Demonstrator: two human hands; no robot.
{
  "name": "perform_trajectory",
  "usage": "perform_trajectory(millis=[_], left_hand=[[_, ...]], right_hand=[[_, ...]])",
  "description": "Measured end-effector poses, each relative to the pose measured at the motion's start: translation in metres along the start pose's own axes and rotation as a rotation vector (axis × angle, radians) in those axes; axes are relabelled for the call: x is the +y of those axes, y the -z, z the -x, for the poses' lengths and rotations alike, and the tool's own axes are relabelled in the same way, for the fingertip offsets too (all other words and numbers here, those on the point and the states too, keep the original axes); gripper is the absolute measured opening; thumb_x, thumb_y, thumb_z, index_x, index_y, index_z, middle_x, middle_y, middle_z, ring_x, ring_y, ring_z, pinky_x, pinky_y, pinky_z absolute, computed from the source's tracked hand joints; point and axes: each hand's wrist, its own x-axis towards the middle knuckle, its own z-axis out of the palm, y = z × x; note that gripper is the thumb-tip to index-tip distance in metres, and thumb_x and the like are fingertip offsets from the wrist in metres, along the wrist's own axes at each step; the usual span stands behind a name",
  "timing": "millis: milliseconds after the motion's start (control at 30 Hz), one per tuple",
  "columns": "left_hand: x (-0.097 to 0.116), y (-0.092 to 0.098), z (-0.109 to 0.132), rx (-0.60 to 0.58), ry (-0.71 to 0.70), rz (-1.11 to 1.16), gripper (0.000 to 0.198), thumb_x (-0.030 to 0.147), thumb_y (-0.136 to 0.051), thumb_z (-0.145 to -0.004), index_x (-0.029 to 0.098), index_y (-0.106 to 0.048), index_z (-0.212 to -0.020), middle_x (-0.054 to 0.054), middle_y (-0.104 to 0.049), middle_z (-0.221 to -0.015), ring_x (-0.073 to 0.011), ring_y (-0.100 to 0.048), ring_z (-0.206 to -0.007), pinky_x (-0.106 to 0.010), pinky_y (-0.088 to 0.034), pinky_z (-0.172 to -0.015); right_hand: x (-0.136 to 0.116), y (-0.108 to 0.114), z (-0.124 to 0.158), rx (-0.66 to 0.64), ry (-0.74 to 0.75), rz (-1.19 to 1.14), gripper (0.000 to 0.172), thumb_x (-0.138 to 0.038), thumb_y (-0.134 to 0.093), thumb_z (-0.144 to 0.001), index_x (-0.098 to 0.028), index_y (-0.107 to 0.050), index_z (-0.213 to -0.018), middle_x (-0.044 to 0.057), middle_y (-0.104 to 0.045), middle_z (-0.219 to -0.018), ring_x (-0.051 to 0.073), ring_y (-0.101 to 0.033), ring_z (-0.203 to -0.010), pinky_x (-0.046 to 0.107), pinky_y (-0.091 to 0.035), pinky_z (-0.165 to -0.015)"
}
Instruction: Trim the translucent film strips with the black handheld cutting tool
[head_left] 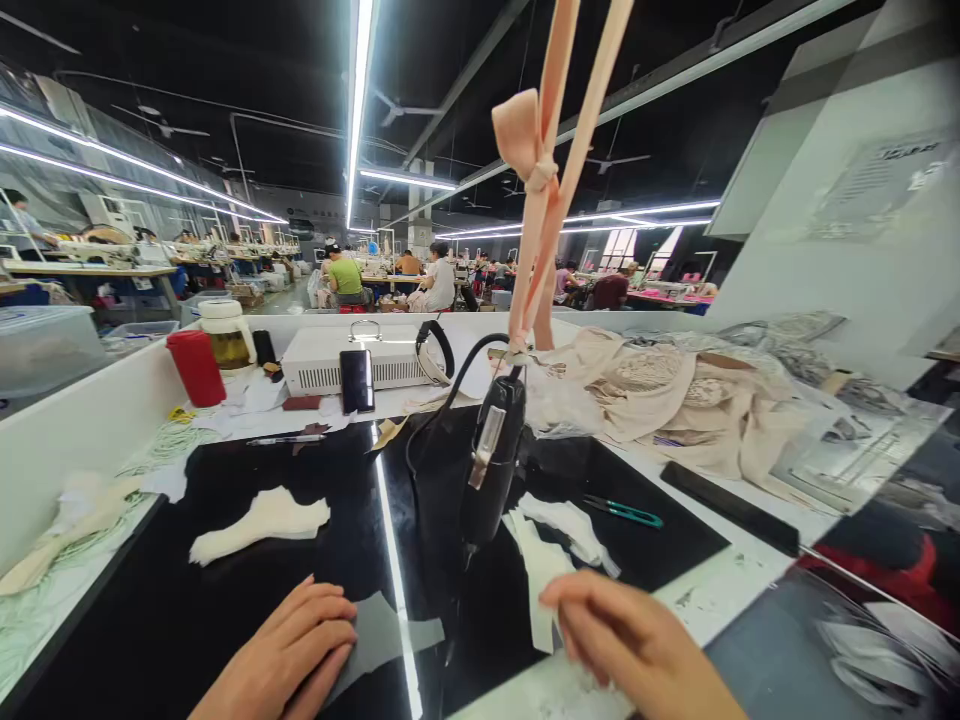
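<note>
My left hand (289,650) lies flat with its fingers stretched out, on the edge of a thin translucent grey piece (382,640) on a glossy black board (247,620). Thumb and fingers of my right hand (630,640) are closed at the right edge of a cream fabric piece (536,565); the fingertips are partly hidden. A white fabric piece (574,530) overlaps beside it. Another cream fabric piece (262,523) rests on the board's left side. Between my hands, a black corded tool (491,460) hangs tip down from knotted peach straps (541,175).
Teal thread snips (622,511) lie at the board's right. Behind stand a white box (322,360), a phone (356,381), a red cup (196,368) and a jug (227,340). Beige garments (675,400) are heaped at back right. People sit at sewing tables farther off.
</note>
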Motion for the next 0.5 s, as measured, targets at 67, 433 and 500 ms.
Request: perform_trajectory(millis=[67,433,500], left_hand=[[-0.004,-0.003,0.004,0.005,-0.006,-0.02,0.017,0.041,-0.063,-0.1,0.03,-0.074,-0.107,0.003,-0.079,-0.112,-0.0144,-0.076,-0.109,-0.025,-0.045,-0.112],[-0.014,-0.01,0.016,-0.002,0.006,-0.052,0.022,0.043,-0.061,-0.101,0.033,-0.075,-0.114,0.005,-0.078,-0.117,-0.0167,-0.076,-0.11,-0.026,-0.055,-0.104],[-0.015,-0.011,0.017,-0.007,0.008,-0.048,0.022,0.043,-0.063,-0.101,0.033,-0.075,-0.116,0.005,-0.078,-0.118,-0.0165,-0.075,-0.111,-0.025,-0.054,-0.105]], right_hand=[[0.002,0.034,-0.022,0.239,-0.227,0.144,0.038,-0.041,-0.04,-0.105,-0.024,-0.073,-0.109,0.006,-0.075,-0.081,0.021,-0.071,-0.071,0.03,-0.057,-0.065],[0.026,0.047,-0.09,0.194,-0.201,0.509,0.023,-0.031,-0.055,-0.101,-0.022,-0.075,-0.1,0.008,-0.075,-0.1,0.026,-0.068,-0.1,0.041,-0.051,-0.093],[0.024,0.043,-0.094,0.132,-0.214,0.559,0.018,-0.032,-0.06,-0.102,-0.019,-0.073,-0.101,0.005,-0.074,-0.1,0.023,-0.068,-0.098,0.042,-0.054,-0.092]])
